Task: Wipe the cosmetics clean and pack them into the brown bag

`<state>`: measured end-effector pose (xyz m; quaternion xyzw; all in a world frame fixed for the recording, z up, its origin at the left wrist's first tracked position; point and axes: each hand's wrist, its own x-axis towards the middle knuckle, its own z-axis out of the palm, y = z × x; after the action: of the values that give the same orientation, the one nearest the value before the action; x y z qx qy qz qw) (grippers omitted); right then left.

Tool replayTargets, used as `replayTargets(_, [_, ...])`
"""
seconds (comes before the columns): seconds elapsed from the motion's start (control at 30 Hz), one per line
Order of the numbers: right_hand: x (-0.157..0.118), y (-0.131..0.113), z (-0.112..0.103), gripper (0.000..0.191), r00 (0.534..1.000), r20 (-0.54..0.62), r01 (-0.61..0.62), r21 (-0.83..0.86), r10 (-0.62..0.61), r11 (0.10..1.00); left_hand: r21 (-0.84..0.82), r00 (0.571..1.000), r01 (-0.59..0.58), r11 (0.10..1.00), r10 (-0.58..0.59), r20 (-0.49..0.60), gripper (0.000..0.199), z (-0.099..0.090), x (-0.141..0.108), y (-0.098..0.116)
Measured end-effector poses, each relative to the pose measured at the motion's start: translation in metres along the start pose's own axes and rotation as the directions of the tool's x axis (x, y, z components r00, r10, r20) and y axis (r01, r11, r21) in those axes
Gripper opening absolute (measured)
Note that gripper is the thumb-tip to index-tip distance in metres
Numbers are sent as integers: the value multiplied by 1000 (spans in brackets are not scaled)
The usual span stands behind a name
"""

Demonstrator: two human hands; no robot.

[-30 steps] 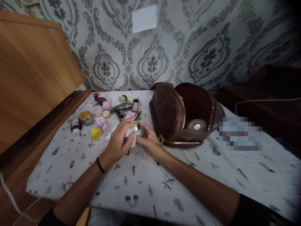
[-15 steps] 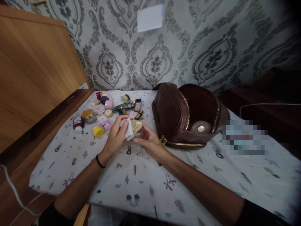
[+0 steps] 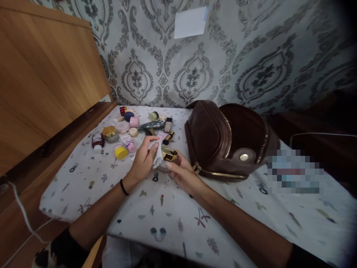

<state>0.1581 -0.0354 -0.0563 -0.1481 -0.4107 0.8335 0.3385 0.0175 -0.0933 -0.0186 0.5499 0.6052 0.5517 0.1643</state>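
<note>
Over white patterned tabletop (image 3: pixel 156 223): one gold-lidded jar (image 3: pixel 169 153), between my hands, near brown bag (image 3: pixel 208 137). Left hand (image 3: pixel 146 156): clamped on white cloth (image 3: pixel 157 155), cloth against jar. Right hand (image 3: pixel 181 169): fingers closed round jar's other side. Beyond and left of jar: assorted cosmetics, including yellow-lidded pot (image 3: pixel 121 152), dark red bottle (image 3: pixel 98 141) with white cap, pink-lidded pot (image 3: pixel 134 121). Bag: unzipped, gold zips, round snap.

A table with a patterned white cloth (image 3: pixel 167 208) carries a brown leather bag (image 3: pixel 212 137). Left of it lie small jars, tubes and bottles, some touching.
</note>
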Motion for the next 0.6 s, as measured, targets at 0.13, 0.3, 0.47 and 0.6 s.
replayTargets(0.13, [-5, -6, 5, 37, 997, 32, -67, 74, 65, 995, -20, 999, 23, 1000, -24, -35, 27, 2, 0, -3])
replayTargets(0.3, [-14, -9, 7, 24, 990, -19, -132, 151, 137, 980, -24, 999, -15, 1000, 15, -34, 25, 7, -7, -2])
replayTargets(0.47, [-22, -12, 5, 31, 985, -59, -148, 161, 159, 976, -16, 996, -49, 999, 50, 75, 19, 10, -14, 3])
replayTargets(0.6, [-24, -13, 3, 25, 985, -51, -152, 186, 164, 971, -32, 993, -42, 999, 46, 111, 19, 8, -11, 4])
